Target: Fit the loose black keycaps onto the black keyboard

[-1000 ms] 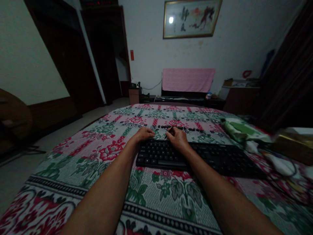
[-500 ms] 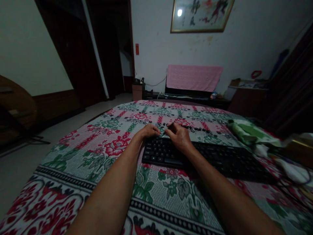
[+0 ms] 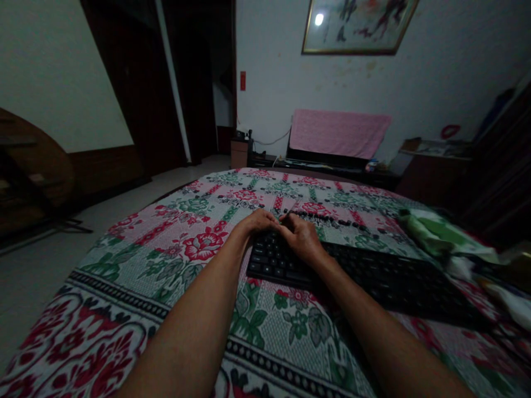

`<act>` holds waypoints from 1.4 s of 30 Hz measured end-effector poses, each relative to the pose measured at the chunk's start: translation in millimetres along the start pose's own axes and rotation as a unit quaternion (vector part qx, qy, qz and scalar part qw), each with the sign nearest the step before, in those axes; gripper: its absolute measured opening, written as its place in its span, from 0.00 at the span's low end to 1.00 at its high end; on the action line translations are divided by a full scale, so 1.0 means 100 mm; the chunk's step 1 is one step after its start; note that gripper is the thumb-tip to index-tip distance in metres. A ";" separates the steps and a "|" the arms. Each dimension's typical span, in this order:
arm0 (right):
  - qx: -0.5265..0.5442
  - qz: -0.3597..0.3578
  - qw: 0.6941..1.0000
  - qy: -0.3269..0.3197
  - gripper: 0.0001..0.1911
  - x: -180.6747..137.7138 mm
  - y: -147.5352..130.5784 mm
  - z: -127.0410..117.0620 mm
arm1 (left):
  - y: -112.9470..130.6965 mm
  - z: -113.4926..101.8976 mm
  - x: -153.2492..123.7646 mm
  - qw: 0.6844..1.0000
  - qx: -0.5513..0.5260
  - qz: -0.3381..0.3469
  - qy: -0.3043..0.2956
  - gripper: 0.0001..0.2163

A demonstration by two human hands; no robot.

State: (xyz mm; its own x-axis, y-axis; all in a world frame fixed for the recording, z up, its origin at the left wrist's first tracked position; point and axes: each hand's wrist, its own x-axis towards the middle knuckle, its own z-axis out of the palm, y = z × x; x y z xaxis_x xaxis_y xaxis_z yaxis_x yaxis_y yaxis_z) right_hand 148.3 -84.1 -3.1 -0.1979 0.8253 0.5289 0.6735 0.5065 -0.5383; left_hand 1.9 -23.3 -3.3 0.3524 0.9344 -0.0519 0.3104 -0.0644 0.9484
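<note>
A black keyboard (image 3: 373, 276) lies across the patterned cloth in front of me. Over its far left corner, my left hand (image 3: 262, 221) has its fingers closed together, their tips meeting those of the other hand. My right hand (image 3: 302, 237) is bent in a pinch above the keyboard's left part, and a small dark bit shows by its fingertips. Whatever sits between the fingers is too small and dark to name. Behind the keyboard runs a row of small black pieces (image 3: 346, 222), which look like loose keycaps.
The flowered tablecloth (image 3: 203, 243) covers the table. At the right lie a green and white packet (image 3: 448, 235) and crumpled white material (image 3: 460, 267). Beyond the table, a pink towel (image 3: 338, 132) hangs over a dark screen. A round wooden tabletop (image 3: 37, 157) leans at the left.
My hands have come together, the fingertips now touching where a small gap was before. The whole view has shifted slightly, with things sitting farther right.
</note>
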 end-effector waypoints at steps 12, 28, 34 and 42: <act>-0.024 0.021 0.999 -0.009 0.05 0.07 0.04 0.03 | 0.11 0.01 -0.06 0.998 0.054 -0.020 -0.028 0.06; 0.102 0.094 0.989 0.051 0.07 0.08 0.21 0.02 | -0.11 -0.13 -0.04 0.985 -0.124 -0.035 -0.115 0.11; 0.065 0.097 0.991 0.061 0.07 0.07 0.21 0.00 | -0.05 -0.13 -0.06 0.983 -0.109 -0.056 -0.135 0.12; 0.082 0.104 0.990 0.055 0.06 0.07 0.24 0.00 | -0.03 -0.11 -0.05 0.989 -0.054 -0.040 -0.131 0.08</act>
State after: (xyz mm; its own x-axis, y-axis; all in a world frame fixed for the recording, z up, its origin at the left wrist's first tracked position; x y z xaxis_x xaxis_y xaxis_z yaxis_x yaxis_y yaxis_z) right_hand 162.6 -66.0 -12.3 0.0177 0.8880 0.4595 0.5650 0.3702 -0.7373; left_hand -10.6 -24.2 -2.2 0.5506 0.8117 -0.1947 0.2565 0.0575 0.9648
